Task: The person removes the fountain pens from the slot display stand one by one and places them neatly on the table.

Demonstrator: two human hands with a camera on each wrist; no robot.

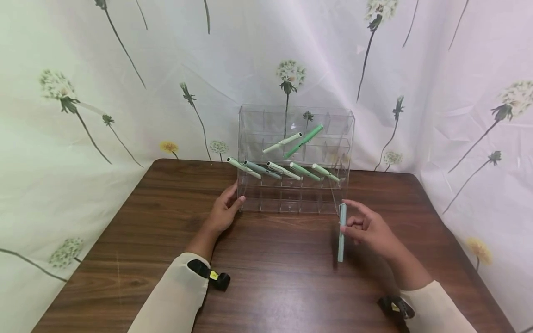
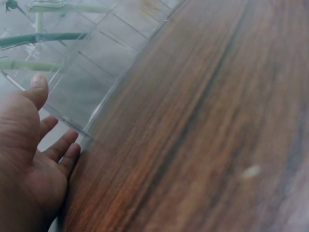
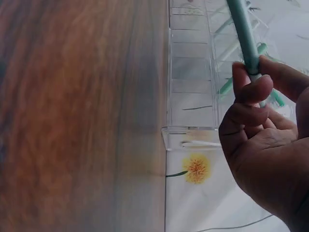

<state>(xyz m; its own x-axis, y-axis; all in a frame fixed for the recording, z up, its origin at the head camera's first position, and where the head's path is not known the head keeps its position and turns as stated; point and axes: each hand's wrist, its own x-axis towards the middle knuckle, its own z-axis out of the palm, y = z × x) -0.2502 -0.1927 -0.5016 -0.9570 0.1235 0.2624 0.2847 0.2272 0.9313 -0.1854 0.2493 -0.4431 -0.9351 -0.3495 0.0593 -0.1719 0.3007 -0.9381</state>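
A clear plastic organizer [image 1: 270, 206] with tiered compartments stands on the table. My left hand [image 1: 222, 213] is at its left side, the thumb by the front corner; in the left wrist view the fingers [image 2: 62, 146] are loosely extended beside the clear wall. Beyond the organizer's front right corner, my right hand [image 1: 372, 230] pinches a pale blue-green pen [image 1: 341, 247] with a clip, held nearly upright in the head view. Several green, grey-blue and whitish pens [image 1: 306, 171] lean in a middle row. A pale pen [image 1: 282, 143] and a bright green pen [image 1: 305, 141] lean in a higher tier.
The brown wooden table [image 1: 283, 282] extends around the organizer. Behind it hangs a white curtain [image 1: 245, 60] printed with dandelions. Black wrist cameras are strapped over both pale sleeves [image 1: 170, 293].
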